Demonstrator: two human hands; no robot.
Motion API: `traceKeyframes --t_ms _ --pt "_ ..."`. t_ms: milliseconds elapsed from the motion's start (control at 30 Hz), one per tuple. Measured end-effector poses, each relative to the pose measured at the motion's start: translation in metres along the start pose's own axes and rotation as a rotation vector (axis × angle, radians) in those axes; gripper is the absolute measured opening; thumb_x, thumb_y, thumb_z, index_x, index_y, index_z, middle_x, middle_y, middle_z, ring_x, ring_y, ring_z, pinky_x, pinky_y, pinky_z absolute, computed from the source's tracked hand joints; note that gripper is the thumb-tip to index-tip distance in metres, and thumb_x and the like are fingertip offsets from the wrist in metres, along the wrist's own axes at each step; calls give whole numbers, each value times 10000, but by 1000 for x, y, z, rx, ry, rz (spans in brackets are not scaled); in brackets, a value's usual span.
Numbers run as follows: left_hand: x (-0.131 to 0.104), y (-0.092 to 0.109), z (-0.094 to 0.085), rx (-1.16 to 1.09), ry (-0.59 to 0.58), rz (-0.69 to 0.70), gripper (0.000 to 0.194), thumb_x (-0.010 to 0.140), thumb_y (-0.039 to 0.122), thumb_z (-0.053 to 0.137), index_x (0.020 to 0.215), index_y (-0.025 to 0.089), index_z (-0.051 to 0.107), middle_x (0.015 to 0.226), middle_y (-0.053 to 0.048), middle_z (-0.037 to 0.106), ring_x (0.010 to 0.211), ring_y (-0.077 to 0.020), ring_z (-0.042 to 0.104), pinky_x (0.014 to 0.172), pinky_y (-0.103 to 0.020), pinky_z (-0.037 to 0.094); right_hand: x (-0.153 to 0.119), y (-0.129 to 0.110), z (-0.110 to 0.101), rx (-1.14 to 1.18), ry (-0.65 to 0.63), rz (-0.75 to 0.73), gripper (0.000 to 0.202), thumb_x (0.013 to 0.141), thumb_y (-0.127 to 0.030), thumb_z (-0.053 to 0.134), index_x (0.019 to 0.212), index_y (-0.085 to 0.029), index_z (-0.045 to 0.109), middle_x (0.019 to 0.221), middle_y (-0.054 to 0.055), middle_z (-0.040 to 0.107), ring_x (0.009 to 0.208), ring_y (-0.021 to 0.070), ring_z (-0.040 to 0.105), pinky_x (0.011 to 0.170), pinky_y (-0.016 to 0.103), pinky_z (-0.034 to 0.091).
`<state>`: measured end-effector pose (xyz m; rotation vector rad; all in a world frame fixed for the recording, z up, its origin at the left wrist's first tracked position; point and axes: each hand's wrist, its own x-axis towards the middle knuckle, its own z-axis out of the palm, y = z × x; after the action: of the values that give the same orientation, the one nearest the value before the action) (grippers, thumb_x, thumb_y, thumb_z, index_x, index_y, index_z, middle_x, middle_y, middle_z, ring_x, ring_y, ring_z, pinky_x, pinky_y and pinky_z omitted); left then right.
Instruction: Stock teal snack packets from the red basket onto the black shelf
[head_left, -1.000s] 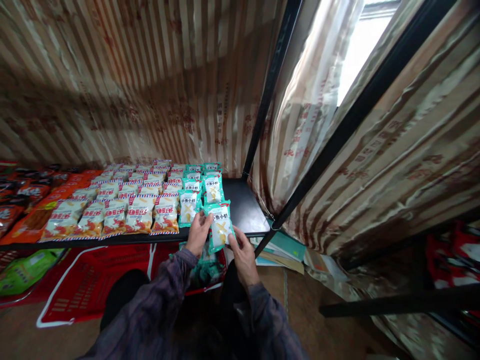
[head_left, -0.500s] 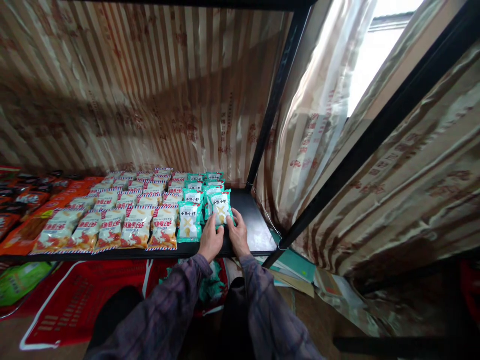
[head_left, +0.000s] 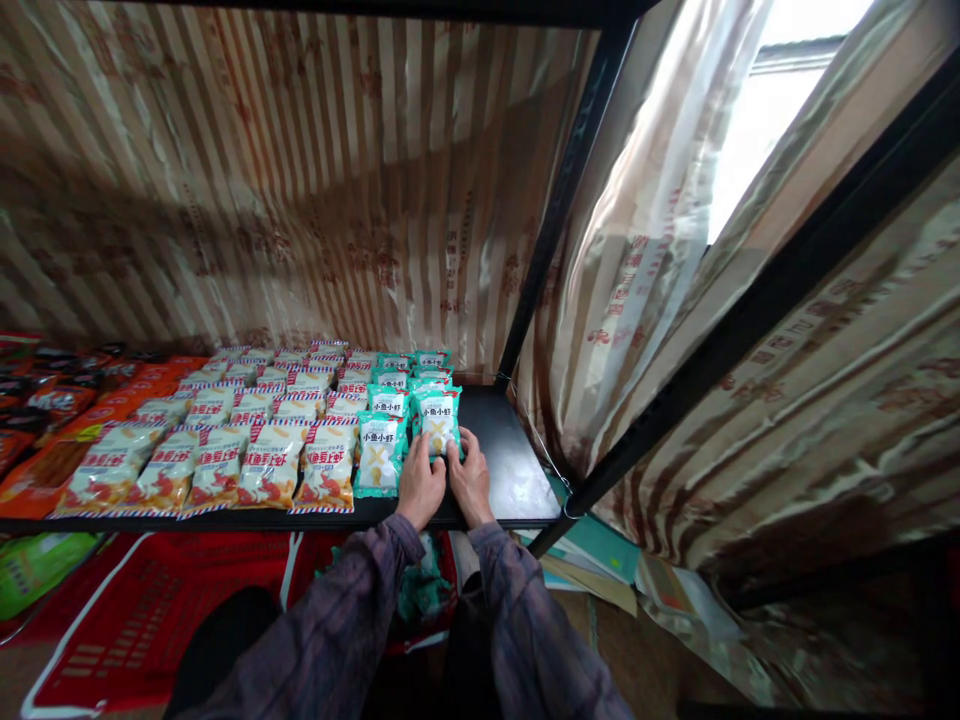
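A teal and white snack bag [head_left: 438, 415] lies at the front of the rightmost column on the black shelf [head_left: 499, 450]. My left hand [head_left: 422, 482] grips its lower left side, and my right hand [head_left: 469, 478] holds its lower right side, thumbs on the front. Just left of my hands, another teal bag [head_left: 379, 455] rests at the shelf's front edge, with matching bags behind it. Rows of white and orange snack bags [head_left: 328, 465] fill the shelf farther left.
Orange packets [head_left: 112, 405] lie at the far left. Below the shelf stand a red basket [head_left: 172, 600] and another holding teal packets [head_left: 424, 590]. A black post [head_left: 675, 370] rises at the right, near a thin wire and striped curtains [head_left: 300, 180].
The held bag has moved slightly toward me and down onto the column, with both hands still on it. The camera view has shifted a little.
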<state>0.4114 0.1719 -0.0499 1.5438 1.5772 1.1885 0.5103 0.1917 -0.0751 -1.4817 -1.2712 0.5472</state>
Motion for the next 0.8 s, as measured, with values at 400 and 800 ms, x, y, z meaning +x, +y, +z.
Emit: traceKeyframes --t_ms 400,800 --pt "-12 4 1 270 -4 42 597 791 183 436 1361 20 359 1476 -214 282 1381 -267 249 1133 -370 227 1 19 5 -167 -9 -198 449 851 -375 442 1249 -187 533 1063 107 655 957 233 590 884 402 445" --pt "-16 3 1 324 -23 21 615 781 156 427 1357 -40 336 1457 -266 284 1374 -297 255 1125 -398 238 3 11 5 -72 -23 -269 425 836 -330 472 1232 -207 562 1152 102 620 1043 232 559 936 408 430"
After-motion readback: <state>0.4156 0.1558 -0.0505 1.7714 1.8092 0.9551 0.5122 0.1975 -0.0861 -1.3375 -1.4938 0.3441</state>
